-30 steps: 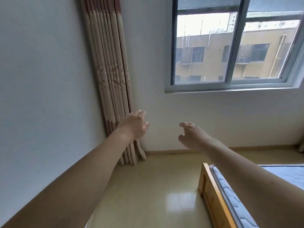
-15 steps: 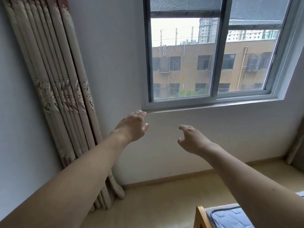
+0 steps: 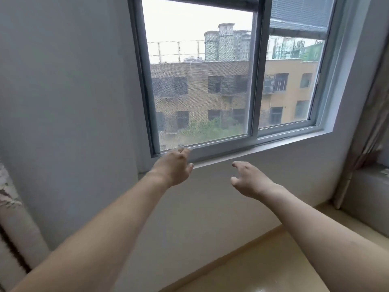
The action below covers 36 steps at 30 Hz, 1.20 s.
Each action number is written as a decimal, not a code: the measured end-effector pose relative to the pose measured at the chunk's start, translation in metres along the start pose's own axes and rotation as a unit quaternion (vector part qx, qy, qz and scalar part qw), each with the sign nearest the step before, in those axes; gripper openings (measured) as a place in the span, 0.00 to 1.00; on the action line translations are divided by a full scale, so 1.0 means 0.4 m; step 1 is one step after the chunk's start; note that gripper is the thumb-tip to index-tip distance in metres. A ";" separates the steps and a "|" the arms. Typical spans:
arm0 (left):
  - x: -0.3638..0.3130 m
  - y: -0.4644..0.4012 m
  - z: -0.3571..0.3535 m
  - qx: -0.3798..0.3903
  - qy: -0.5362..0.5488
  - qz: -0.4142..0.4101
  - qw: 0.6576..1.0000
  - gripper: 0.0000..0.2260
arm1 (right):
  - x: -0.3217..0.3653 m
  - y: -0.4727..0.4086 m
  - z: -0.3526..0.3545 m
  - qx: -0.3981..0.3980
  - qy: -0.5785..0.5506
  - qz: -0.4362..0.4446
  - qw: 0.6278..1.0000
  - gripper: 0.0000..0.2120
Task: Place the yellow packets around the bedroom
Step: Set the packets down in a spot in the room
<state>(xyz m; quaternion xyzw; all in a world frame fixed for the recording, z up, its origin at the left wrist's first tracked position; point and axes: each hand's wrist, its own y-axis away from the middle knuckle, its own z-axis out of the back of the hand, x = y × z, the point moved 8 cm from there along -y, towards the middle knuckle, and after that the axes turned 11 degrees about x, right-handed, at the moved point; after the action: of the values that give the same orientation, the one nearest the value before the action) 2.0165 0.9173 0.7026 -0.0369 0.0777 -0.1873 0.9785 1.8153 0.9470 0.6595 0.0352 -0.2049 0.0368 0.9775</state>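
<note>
Left hand (image 3: 173, 168), right hand (image 3: 248, 181): both empty, fingers loosely curled, raised toward the far window sill (image 3: 263, 149). No yellow packets visible; likely scouting a placement spot.

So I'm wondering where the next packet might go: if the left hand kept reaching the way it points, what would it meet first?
Probably the window sill or the bottom of the window frame; the left hand overlaps them here, though depth is unclear.

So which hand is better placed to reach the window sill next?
Left, probably. The left hand is already at the window sill, fingertips by the frame's lower corner. The right hand hangs lower, in front of the wall below. Both hold nothing; no yellow packet is in view.
</note>
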 end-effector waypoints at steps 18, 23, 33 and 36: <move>-0.581 -1.171 -0.284 0.055 -0.026 -0.251 0.966 0.22 | -0.868 -0.607 0.306 -0.066 -0.050 -0.231 0.970 0.27; -0.827 -1.431 -0.281 0.037 -0.023 -0.317 0.947 0.19 | -1.107 -0.687 0.488 -0.121 -0.045 -0.279 0.952 0.27; -1.285 -1.884 -0.481 0.043 -0.020 -0.434 0.900 0.20 | -1.616 -0.887 0.648 -0.138 -0.036 -0.362 0.921 0.26; -1.399 -2.062 -0.488 0.038 -0.018 -0.442 0.896 0.20 | -1.775 -0.974 0.739 -0.155 -0.037 -0.376 0.913 0.26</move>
<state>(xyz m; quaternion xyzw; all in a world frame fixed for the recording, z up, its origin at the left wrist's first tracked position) 1.1729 0.3525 0.6711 -0.0337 0.0290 -0.6025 0.7969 1.0827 0.4937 0.6225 -0.0414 -0.2153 -0.3668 0.9041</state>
